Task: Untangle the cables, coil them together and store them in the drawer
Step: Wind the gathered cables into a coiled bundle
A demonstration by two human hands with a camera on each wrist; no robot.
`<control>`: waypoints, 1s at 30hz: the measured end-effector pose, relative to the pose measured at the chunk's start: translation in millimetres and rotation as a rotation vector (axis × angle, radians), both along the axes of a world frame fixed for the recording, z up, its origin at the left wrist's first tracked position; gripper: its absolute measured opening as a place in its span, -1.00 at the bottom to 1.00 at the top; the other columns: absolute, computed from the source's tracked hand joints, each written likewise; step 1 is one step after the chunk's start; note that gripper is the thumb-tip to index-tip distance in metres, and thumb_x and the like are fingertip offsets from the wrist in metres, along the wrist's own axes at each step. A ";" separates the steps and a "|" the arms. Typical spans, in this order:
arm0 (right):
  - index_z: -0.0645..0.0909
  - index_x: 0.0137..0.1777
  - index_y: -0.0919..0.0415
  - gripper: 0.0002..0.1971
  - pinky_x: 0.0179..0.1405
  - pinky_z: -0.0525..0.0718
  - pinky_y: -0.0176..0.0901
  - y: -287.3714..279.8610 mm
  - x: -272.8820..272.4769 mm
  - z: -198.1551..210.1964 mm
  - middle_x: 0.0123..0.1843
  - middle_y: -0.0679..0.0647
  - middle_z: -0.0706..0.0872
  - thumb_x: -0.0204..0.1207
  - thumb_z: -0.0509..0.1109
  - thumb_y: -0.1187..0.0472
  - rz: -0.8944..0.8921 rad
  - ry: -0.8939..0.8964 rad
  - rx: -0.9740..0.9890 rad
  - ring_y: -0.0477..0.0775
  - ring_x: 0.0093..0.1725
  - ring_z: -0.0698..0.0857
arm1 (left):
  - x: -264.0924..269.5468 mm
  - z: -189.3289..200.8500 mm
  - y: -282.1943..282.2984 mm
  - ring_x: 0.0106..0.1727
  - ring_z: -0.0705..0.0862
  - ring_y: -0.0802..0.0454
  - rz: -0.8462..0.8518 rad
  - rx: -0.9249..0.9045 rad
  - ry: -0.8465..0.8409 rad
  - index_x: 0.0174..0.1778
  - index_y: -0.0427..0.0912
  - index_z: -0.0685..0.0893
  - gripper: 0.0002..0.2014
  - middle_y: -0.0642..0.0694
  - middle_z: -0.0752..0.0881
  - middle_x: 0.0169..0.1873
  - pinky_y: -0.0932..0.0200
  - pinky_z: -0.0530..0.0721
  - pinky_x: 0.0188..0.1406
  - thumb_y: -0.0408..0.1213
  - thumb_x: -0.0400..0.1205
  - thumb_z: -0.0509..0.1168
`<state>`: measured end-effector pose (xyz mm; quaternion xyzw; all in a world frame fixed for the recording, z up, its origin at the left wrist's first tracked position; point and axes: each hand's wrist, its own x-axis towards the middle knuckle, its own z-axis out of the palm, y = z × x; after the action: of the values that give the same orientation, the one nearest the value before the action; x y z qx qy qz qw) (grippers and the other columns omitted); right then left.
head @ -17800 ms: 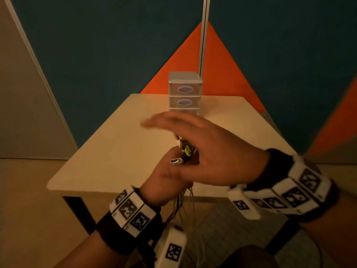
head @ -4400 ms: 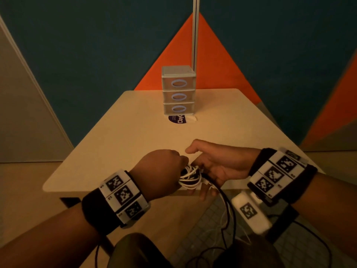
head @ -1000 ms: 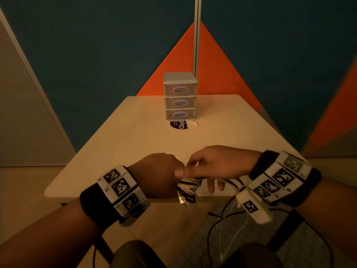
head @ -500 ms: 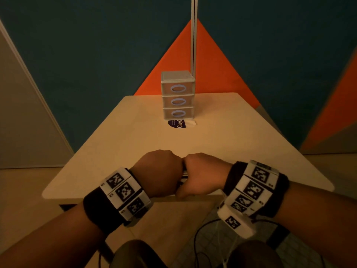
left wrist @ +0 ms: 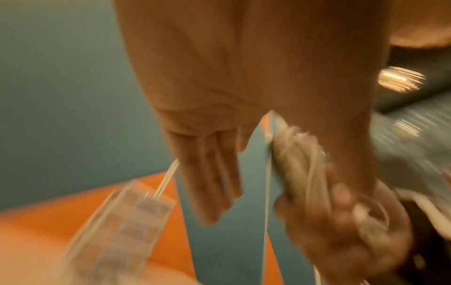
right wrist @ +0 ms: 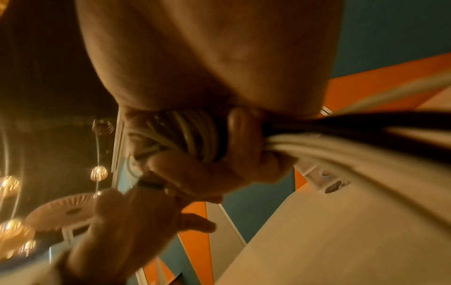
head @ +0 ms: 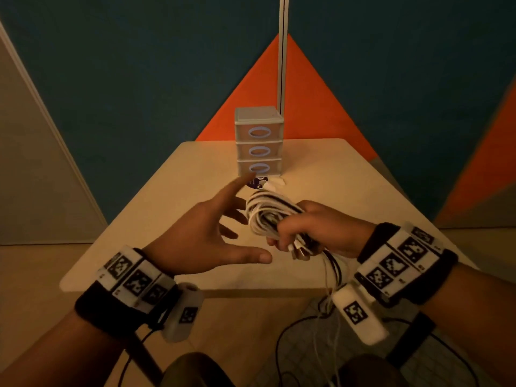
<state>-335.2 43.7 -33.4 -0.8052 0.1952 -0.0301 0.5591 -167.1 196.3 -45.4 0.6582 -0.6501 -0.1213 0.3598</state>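
Note:
A coil of white and black cables (head: pixel 268 213) is gripped in my right hand (head: pixel 304 230) above the near part of the table, with plug ends (head: pixel 300 250) sticking out below the fingers. In the right wrist view my fingers (right wrist: pixel 214 167) wrap round the same cable bundle (right wrist: pixel 185 131). My left hand (head: pixel 215 230) is spread, fingers straight, just left of the coil and holding nothing; its index finger points toward the drawer unit. A small grey three-drawer unit (head: pixel 258 141) stands at the far middle of the table, all drawers closed. The left wrist view is blurred but shows straight fingers (left wrist: pixel 212 185) beside the coil (left wrist: pixel 300 160).
The beige table (head: pixel 349 191) has a dark round sticker (head: pixel 258 182) and a small white piece (head: pixel 276 182) in front of the drawers. Wrist-device wires hang below the table's near edge. Teal and orange wall panels stand behind.
Half a second ago both fists were pressed together around the bundle. Now my left hand has let go and spread out, and my right hand has lifted the coil forward over the table.

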 end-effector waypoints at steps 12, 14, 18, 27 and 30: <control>0.68 0.08 0.38 -0.63 -0.13 0.64 0.04 29.3 10.7 -2.3 -0.14 0.28 0.71 0.27 0.49 0.25 0.122 -0.127 0.236 0.26 -0.08 0.67 | -45.4 1.3 -16.0 0.20 0.78 -0.12 -0.299 -0.219 0.779 0.14 -0.34 0.67 -0.75 -0.42 0.73 0.23 0.13 0.78 -0.09 -0.24 0.64 0.35; 0.71 0.03 0.27 -0.84 -0.38 0.56 -0.13 31.2 8.6 2.8 -0.23 0.20 0.76 0.48 0.40 0.26 0.183 -0.145 0.242 0.13 -0.29 0.69 | -48.2 2.0 -15.0 0.03 0.82 -0.31 -0.232 -0.269 0.765 0.06 -0.37 0.67 -0.79 -0.42 0.75 0.18 0.15 0.75 -0.49 -0.26 0.70 0.28; 0.72 -0.16 0.16 -0.89 -0.46 0.47 -0.13 35.6 12.4 7.8 -0.33 0.18 0.69 0.50 0.36 0.24 0.208 -0.200 0.251 0.13 -0.42 0.64 | -50.3 4.1 -17.6 -0.07 0.83 -0.38 -0.144 -0.345 0.729 0.06 -0.41 0.67 -0.60 -0.29 0.81 0.07 -0.13 0.75 -0.46 -0.05 0.68 0.33; 0.68 -0.03 0.17 -0.85 -0.48 0.54 -0.28 29.9 11.6 -1.3 -0.27 0.07 0.65 0.49 0.44 0.12 0.317 -0.148 0.488 -0.01 -0.30 0.60 | -43.1 2.3 -14.9 -0.19 0.81 -0.01 -0.472 -0.152 0.892 0.17 -0.33 0.57 -0.58 -0.27 0.77 0.14 0.12 0.75 -0.35 -0.12 0.58 0.49; 0.75 -0.05 0.09 -0.92 -0.34 0.69 -0.21 32.6 8.3 -5.4 -0.24 0.06 0.76 0.53 0.44 0.18 0.325 -0.149 0.394 0.00 -0.29 0.74 | -38.8 -2.8 -15.8 0.31 0.73 -0.23 -0.323 -0.168 0.800 -0.06 -0.20 0.70 -0.84 -0.26 0.82 0.00 -0.64 0.64 0.02 -0.17 0.62 0.41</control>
<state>-326.9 76.3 -38.8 -0.6973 0.0238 0.0395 0.7153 -205.9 180.5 -48.2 0.4179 -0.5618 -0.3679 0.6119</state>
